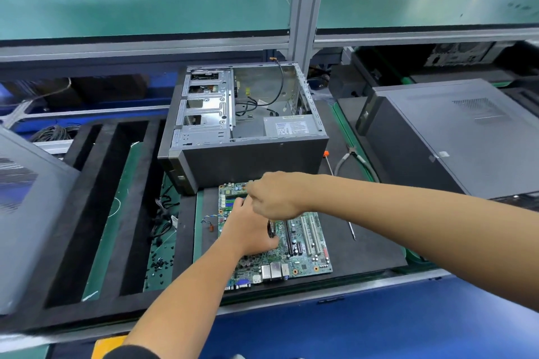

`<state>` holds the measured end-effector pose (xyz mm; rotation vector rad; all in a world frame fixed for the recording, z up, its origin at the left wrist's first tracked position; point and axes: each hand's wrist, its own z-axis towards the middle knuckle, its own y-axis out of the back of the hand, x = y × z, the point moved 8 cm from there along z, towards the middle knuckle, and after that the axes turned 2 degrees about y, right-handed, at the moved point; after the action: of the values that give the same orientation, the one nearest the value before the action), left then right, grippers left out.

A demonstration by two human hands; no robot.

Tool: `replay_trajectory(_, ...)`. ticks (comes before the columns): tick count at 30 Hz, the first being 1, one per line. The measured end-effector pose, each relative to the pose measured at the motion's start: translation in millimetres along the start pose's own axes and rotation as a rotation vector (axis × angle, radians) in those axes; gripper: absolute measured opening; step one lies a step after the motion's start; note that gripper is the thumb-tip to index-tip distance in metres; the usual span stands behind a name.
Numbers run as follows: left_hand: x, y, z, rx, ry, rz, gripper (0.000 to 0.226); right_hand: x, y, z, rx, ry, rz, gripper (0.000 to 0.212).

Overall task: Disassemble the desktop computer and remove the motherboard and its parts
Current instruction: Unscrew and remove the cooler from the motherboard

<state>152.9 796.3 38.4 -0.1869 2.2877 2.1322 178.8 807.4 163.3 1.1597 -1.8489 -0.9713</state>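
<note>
Working over the board (303, 245), which lies flat on the dark mat of the surface (364, 251) just near of the gutted case (242, 131), I have both hands on its far-left part, by the coloured memory slots (229, 202). My left hand (248, 230) lies across the middle of the board, thumb beside a dark part I cannot make out, fingers reaching toward the slots. My right hand (274, 195) is curled, fingertips pinched together over the same spot; whether it holds a part I cannot tell, since the hand hides it. I judge the step to be freeing a part here. To do it well, I would keep the left hand pressing the board flat, release any side latches first, then lift straight up, not at a slant. A screwdriver (339, 195) lies to the right, within reach.
</note>
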Motion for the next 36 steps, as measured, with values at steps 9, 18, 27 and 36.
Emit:
replay_trajectory(9,2.8,-4.0,-1.1,0.012,0.013,-0.080,0.053,19.5,-3.6,-6.0,0.206,0.110,-0.393,0.028)
replay_trajectory(18,-0.2,0.0,-0.9,-0.018,-0.025,-0.026,0.056,24.6,5.8,-10.3,0.014,0.257,-0.431,0.034)
replay_trajectory(27,0.4,-0.3,0.0,-0.040,-0.013,0.082,0.059,-20.8,2.5,2.0,0.111,-0.265,0.125,0.028)
replay_trajectory(36,0.7,-3.8,-1.5,0.017,-0.011,-0.077,0.045,43.5,-12.3,-14.8,0.072,0.405,-0.784,0.045)
